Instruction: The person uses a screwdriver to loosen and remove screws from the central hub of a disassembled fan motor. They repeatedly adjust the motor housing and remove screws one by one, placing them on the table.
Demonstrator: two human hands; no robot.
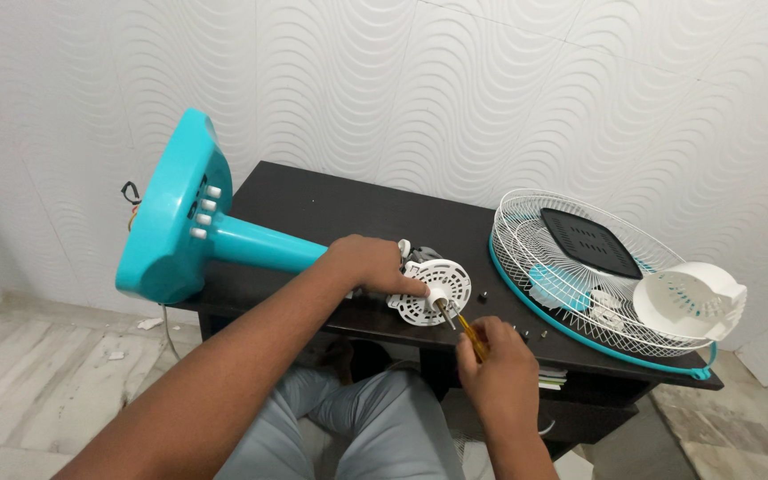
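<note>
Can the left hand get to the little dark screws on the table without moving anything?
Probably not right away. The left hand is holding the round white plastic motor cover, and the right hand with the yellow-handled screwdriver sits between it and the small dark screws on the black table.

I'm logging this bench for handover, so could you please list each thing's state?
Turquoise plastic fan stand: lying on its side.
White vented motor cover: steadied by left hand.
Yellow-handled screwdriver: gripped in right hand, tip at cover.
White wire fan guard: detached, lying flat.
White plastic rear housing: resting inside guard.
</note>
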